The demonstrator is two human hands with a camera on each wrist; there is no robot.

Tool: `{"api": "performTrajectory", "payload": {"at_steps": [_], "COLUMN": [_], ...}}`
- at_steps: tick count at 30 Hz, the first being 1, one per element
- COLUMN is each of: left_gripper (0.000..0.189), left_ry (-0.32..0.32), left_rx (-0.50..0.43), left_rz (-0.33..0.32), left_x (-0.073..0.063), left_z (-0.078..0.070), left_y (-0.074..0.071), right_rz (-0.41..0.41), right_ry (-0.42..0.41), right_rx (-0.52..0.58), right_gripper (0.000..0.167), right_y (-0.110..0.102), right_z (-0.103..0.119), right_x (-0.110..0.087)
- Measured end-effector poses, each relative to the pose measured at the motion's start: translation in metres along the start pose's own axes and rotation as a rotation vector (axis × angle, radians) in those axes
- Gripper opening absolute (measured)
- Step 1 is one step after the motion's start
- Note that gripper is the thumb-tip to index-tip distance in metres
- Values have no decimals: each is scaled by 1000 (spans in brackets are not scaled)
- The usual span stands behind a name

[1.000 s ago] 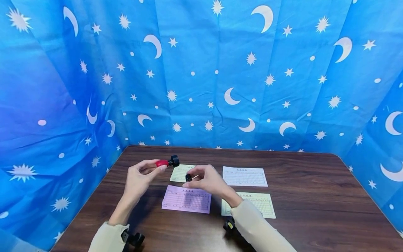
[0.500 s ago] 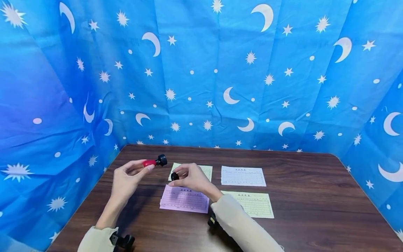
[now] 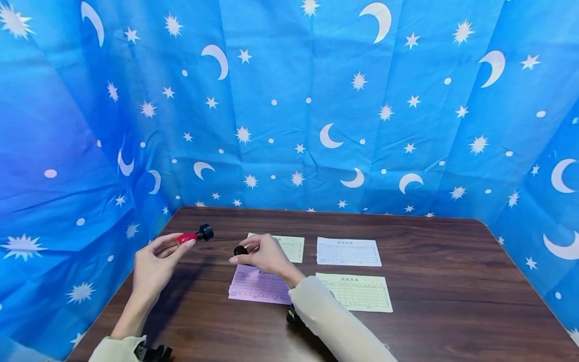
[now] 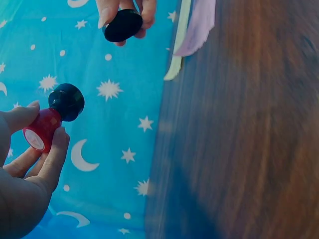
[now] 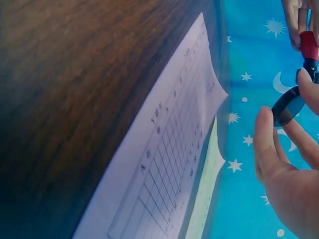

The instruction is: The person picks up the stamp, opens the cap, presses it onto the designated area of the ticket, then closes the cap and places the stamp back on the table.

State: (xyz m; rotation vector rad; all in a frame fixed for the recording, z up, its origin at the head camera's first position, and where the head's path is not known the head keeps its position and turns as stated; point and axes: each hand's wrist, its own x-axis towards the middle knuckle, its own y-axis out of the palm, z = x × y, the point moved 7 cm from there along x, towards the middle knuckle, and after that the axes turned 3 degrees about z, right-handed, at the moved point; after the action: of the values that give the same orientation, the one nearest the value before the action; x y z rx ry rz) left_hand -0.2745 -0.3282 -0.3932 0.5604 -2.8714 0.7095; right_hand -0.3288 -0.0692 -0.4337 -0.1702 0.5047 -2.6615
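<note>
My left hand pinches the red handle of a stamp between thumb and fingers, above the table's left side. The stamp's round black head points up and to the right. To its right, over the slips, my right hand pinches a round black cap by its edge. In the right wrist view the cap appears as a shallow disc between thumb and fingertips. Cap and stamp are apart in the head view. Below the right hand lies a purple form slip, partly covered by it.
Behind the right hand lies a yellow slip. A white slip is at the back right, with another yellow slip in front of it, partly behind the right sleeve. A blue star-and-moon cloth surrounds the wooden table.
Both hands have moved left, the left one further, carrying the stamp away from the right hand. The right hand has kept its pinch on the cap. The slips have stayed put.
</note>
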Motion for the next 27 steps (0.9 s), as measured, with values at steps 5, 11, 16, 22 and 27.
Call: {"api": "performTrajectory", "payload": {"at_steps": [5,11,16,22,27], "left_gripper": [55,52,51,52,52], "left_ry": [-41,-101,-111,-124,-147], "left_rx": [-9,-73,-94,-112,-161], "left_rz": [-21,-74,-82,-80,-87], "left_x": [0,-2,-1,2,0], "left_z": [11,25,29,28,29], "left_y": [-13,-24,-25,-24,-24], "right_rz": [-4,-11,12,64,92], "right_ry": [-2,-12,1,-29,-52], "right_rx": [-4,-82,-218,-432,-564], "right_gripper": [43,42,45,43,45], "right_y": [9,21,34,51,62], "right_z": [-1,-2,-4,2,9], "right_x": [7,16,23,31,36]}}
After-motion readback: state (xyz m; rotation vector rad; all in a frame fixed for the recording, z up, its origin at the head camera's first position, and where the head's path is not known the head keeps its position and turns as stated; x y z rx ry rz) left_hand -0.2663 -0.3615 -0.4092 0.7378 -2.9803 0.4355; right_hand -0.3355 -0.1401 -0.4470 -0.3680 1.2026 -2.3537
